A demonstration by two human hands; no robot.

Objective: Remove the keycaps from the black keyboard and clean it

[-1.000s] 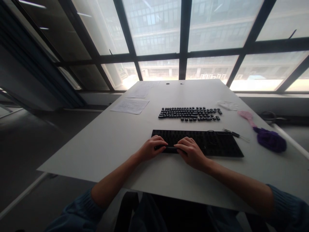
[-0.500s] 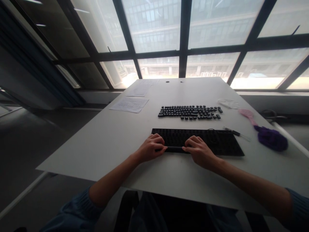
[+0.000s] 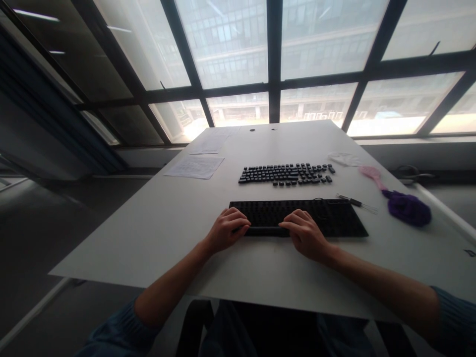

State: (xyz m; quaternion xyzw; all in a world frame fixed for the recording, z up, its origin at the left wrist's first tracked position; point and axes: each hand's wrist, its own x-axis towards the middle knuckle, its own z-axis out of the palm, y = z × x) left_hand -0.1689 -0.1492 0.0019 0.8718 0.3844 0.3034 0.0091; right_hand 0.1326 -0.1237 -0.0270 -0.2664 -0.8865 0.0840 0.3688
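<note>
A black keyboard (image 3: 344,220) with its keycaps off lies on the white table in front of me. My left hand (image 3: 227,229) is closed at its front left part, fingers curled over the edge and thumb pointing inward. Further right along the same edge, my right hand (image 3: 303,230) pinches in the same way. Between my thumbs runs a dark, smooth bar (image 3: 265,231); I cannot tell whether it is a loose piece or the keyboard's own front rim. Behind the keyboard, loose black keycaps (image 3: 288,173) are laid out in rows.
A wire keycap puller (image 3: 356,203) lies by the keyboard's far right corner. To the right are a pink brush (image 3: 372,173), a purple cloth bundle (image 3: 408,208) and crumpled clear plastic (image 3: 345,158). Sheets of paper (image 3: 197,167) lie at the left of the white table (image 3: 148,233).
The view has shifted a little, so everything on the table sits slightly further left. Both hands keep their grip at the keyboard's front edge, with hardly any movement against it.
</note>
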